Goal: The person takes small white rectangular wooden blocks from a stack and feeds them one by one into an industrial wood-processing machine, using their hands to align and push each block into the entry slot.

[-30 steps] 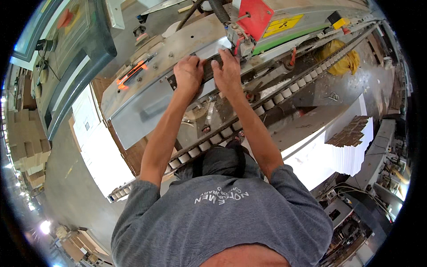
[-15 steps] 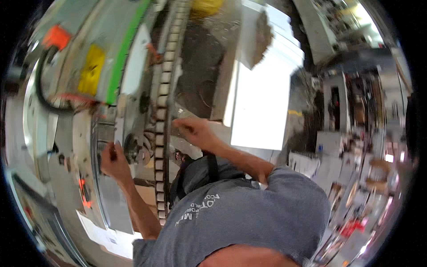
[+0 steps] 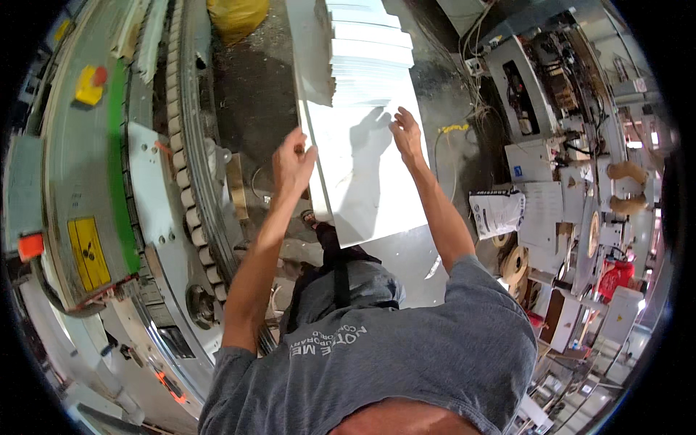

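Before me lies a large white board (image 3: 377, 210), brightly lit, with my shadow across it. On its far part rests a stack of white strips or panels (image 3: 370, 54), spread in overlapping layers. My left hand (image 3: 293, 164) is above the board's left edge, fingers loosely curled, thumb apart, nothing visible between them. Over the board's right side, just short of the stack's near end, is my right hand (image 3: 407, 136). Its fingers are bent and parted, with nothing in them. Neither hand visibly touches the stack.
On the left runs a machine with a green strip (image 3: 122, 174), a yellow label (image 3: 89, 252) and a chain conveyor (image 3: 177, 145). A yellow bag (image 3: 235, 18) lies beyond. To the right are a white sack (image 3: 496, 212), loose cables (image 3: 475, 43) and an electrical cabinet (image 3: 518, 94).
I have turned from the machine to the right toward the white board. Both hands have moved off the conveyor side and now reach forward over the board.
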`<state>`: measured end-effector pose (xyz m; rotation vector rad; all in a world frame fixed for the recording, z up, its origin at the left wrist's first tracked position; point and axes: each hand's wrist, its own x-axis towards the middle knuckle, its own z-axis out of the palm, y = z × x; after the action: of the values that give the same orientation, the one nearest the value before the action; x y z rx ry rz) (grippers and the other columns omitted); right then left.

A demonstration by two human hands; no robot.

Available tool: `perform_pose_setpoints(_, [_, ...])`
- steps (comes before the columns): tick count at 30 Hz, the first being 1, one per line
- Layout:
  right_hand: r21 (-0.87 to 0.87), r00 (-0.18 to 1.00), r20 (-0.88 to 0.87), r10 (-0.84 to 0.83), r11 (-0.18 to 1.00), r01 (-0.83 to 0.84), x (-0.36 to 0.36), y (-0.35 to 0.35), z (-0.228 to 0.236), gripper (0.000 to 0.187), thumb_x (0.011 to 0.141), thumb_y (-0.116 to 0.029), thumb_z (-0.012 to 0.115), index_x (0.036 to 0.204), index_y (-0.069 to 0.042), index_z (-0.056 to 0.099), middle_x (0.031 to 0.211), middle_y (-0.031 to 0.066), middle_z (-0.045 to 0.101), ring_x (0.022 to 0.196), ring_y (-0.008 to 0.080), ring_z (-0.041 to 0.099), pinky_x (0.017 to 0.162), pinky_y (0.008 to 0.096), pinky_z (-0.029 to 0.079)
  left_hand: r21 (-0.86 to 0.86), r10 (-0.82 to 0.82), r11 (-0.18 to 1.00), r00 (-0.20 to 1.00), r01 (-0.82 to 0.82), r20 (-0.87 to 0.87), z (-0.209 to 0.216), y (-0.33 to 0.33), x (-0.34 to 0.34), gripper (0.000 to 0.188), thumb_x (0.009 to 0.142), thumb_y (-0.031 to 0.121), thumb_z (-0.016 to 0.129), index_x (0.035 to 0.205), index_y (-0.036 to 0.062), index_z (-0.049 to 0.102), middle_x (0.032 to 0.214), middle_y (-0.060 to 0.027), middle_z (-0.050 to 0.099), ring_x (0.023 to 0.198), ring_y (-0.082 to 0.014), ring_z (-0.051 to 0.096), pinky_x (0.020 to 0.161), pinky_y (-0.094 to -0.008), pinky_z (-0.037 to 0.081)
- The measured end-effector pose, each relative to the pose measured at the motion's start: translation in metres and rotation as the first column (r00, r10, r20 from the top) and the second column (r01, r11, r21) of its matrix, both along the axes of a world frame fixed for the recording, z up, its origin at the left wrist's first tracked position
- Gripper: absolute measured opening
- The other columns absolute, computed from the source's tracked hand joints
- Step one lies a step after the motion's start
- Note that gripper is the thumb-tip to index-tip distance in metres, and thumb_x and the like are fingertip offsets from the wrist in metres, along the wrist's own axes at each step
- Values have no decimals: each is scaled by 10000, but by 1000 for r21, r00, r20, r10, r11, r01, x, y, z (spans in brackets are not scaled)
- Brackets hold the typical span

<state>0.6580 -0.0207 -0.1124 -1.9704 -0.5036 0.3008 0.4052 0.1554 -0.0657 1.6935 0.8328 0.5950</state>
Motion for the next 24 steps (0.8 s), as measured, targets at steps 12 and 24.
perform_pose_setpoints(12, [-132, 995, 102, -13, 991, 26, 16, 57, -17, 381, 795, -57, 592, 1155, 66, 569, 934, 220, 682, 843, 252, 641, 792, 361, 511, -302, -181, 930, 977, 207, 112, -35, 43, 120, 465, 774, 95, 700, 1211, -37, 612, 1064, -137, 663, 897, -206, 613, 749, -328, 493])
perform_pose_setpoints(24, [-145, 996, 77, -53, 987, 63, 4, 57, -1, 216, 770, -18, 541, 951, 97, 524, 752, 259, 593, 692, 401, 592, 718, 468, 495, -326, -182, 930, 983, 170, -7, -21, 29, 131, 263, 712, 59, 714, 957, -31, 680, 801, -50, 658, 680, -142, 575, 617, -300, 460])
